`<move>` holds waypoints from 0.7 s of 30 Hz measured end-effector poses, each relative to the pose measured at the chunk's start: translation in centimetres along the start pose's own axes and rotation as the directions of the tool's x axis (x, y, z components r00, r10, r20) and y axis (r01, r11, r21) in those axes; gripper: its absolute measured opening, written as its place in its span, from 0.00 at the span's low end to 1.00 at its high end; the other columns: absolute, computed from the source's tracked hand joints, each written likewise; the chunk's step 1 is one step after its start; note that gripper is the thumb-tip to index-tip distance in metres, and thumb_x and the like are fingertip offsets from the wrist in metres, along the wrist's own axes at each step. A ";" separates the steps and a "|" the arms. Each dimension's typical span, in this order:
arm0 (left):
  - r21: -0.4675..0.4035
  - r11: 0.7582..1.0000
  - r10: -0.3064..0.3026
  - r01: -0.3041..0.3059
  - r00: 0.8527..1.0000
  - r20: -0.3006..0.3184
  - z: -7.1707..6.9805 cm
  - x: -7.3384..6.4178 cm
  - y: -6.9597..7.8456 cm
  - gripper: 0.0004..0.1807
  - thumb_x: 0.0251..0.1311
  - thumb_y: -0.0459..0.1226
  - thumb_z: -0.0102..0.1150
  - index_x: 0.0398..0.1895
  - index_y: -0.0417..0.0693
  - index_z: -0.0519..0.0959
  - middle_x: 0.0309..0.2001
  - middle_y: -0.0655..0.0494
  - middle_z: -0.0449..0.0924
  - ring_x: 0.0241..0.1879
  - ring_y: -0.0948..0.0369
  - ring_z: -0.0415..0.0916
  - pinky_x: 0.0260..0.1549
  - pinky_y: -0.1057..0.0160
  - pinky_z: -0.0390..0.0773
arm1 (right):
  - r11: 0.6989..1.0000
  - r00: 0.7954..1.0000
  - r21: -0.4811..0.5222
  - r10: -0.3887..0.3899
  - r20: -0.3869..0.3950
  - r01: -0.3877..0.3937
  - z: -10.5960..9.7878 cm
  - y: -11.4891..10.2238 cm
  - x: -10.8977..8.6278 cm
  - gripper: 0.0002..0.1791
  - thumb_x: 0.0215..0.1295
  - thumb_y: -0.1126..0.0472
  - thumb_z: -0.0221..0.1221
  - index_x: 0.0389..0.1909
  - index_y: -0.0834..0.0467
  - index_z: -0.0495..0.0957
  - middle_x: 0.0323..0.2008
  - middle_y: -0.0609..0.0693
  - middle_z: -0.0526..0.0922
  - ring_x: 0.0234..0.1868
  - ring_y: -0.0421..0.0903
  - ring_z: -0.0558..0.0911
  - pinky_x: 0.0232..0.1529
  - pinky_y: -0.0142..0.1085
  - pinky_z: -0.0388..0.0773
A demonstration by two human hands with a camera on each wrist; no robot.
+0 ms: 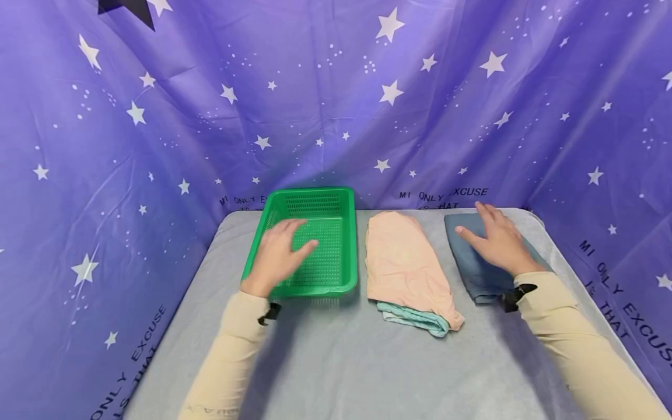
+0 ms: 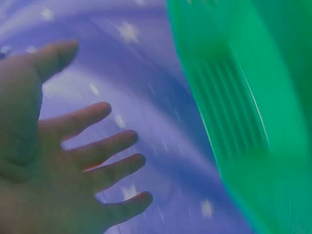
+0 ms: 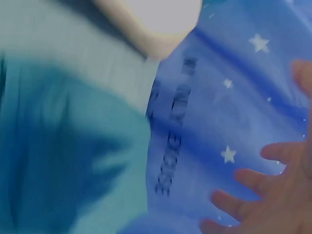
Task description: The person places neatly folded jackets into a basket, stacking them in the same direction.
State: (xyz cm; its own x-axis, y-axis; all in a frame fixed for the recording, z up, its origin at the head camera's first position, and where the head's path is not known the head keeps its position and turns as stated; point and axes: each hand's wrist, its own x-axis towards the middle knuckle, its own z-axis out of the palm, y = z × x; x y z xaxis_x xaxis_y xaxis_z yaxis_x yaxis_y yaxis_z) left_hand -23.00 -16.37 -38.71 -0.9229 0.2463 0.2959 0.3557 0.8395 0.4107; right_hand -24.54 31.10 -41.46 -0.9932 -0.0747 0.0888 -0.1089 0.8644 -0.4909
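Note:
My left hand point(image 1: 280, 254) hovers over the left side of a green plastic basket point(image 1: 349, 256), fingers spread and holding nothing. The left wrist view shows the spread fingers point(image 2: 105, 146) apart from the basket's slotted wall point(image 2: 234, 107). On the right, my right hand point(image 1: 496, 239) is above a folded dark blue-grey cloth point(image 1: 467, 262), also with its fingers apart and nothing in them. Its shadow falls on the cloth point(image 3: 39, 146) in the right wrist view. Between the hands lies a folded peach cloth point(image 1: 401, 256), with a teal cloth point(image 1: 415, 318) sticking out beneath its near end.
A light grey cover lies over the table point(image 1: 336, 367). Purple curtains point(image 1: 315, 105) with white stars and black lettering hang behind the table and along both sides. The basket and the cloths lie toward the table's far edge.

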 end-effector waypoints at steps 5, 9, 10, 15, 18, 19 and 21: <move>-0.301 0.943 0.091 -0.140 0.981 -0.173 4.2 -1.0 5.3 0.19 0.68 0.44 0.64 0.58 0.47 0.81 0.56 0.51 0.85 0.59 0.52 0.81 0.60 0.50 0.79 | 0.985 0.997 0.166 0.031 0.076 -0.044 2.1 -1.5 -0.5 0.48 0.76 0.36 0.51 0.82 0.59 0.45 0.76 0.72 0.57 0.72 0.74 0.63 0.64 0.69 0.67; -0.532 0.824 0.113 -0.195 0.977 -0.183 7.8 -1.4 8.7 0.13 0.67 0.39 0.64 0.52 0.46 0.83 0.49 0.52 0.87 0.49 0.57 0.84 0.52 0.56 0.83 | 0.960 0.994 0.269 0.051 0.101 -0.077 4.3 -2.0 -0.7 0.42 0.77 0.42 0.52 0.80 0.62 0.52 0.73 0.70 0.65 0.68 0.71 0.70 0.62 0.63 0.73; -0.573 0.796 0.119 -0.195 0.979 -0.167 8.8 -1.4 9.4 0.13 0.67 0.39 0.64 0.51 0.46 0.83 0.48 0.52 0.87 0.48 0.57 0.84 0.52 0.56 0.83 | 0.955 0.993 0.286 0.054 0.100 -0.081 4.9 -2.1 -0.8 0.41 0.77 0.42 0.52 0.80 0.63 0.53 0.72 0.70 0.67 0.67 0.71 0.71 0.62 0.62 0.73; -0.670 0.737 0.055 -0.085 0.996 -0.065 13.3 -1.3 11.5 0.14 0.67 0.40 0.63 0.54 0.50 0.82 0.51 0.51 0.86 0.53 0.54 0.83 0.55 0.51 0.82 | 0.916 0.989 0.383 0.071 0.133 -0.117 7.5 -2.0 -1.2 0.40 0.78 0.47 0.53 0.80 0.65 0.52 0.70 0.71 0.68 0.68 0.70 0.70 0.64 0.60 0.72; -0.603 0.796 -0.087 0.049 0.996 -0.034 15.5 -1.0 11.9 0.17 0.66 0.42 0.63 0.56 0.53 0.80 0.57 0.53 0.83 0.59 0.52 0.79 0.57 0.50 0.80 | 0.886 0.979 0.431 0.102 0.176 -0.170 8.9 -1.9 -1.4 0.42 0.78 0.47 0.53 0.80 0.65 0.49 0.72 0.71 0.65 0.70 0.70 0.68 0.66 0.60 0.71; -0.573 0.814 -0.135 0.098 0.991 -0.023 16.2 -0.8 11.9 0.18 0.65 0.42 0.63 0.58 0.53 0.80 0.59 0.53 0.81 0.61 0.51 0.77 0.58 0.49 0.78 | 0.877 0.975 0.443 0.113 0.192 -0.189 9.3 -1.9 -1.4 0.42 0.78 0.47 0.53 0.80 0.65 0.47 0.72 0.71 0.64 0.71 0.69 0.66 0.68 0.60 0.69; -0.520 0.835 -0.212 0.180 0.977 -0.002 17.4 -0.5 12.0 0.22 0.65 0.43 0.64 0.61 0.51 0.77 0.64 0.51 0.77 0.63 0.49 0.74 0.60 0.49 0.76 | 0.857 0.966 0.462 0.141 0.217 -0.229 10.0 -1.9 -1.4 0.44 0.78 0.48 0.53 0.81 0.66 0.45 0.73 0.72 0.63 0.73 0.69 0.64 0.71 0.60 0.66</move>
State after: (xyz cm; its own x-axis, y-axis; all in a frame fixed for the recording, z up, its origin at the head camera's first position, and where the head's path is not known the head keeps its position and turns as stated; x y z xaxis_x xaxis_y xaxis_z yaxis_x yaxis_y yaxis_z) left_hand -20.83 1.96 -48.92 -0.9769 0.0619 0.2043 0.2079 0.4931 0.8448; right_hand -23.30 24.59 -49.35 -0.9834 -0.0578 -0.1718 0.1159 0.5279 -0.8414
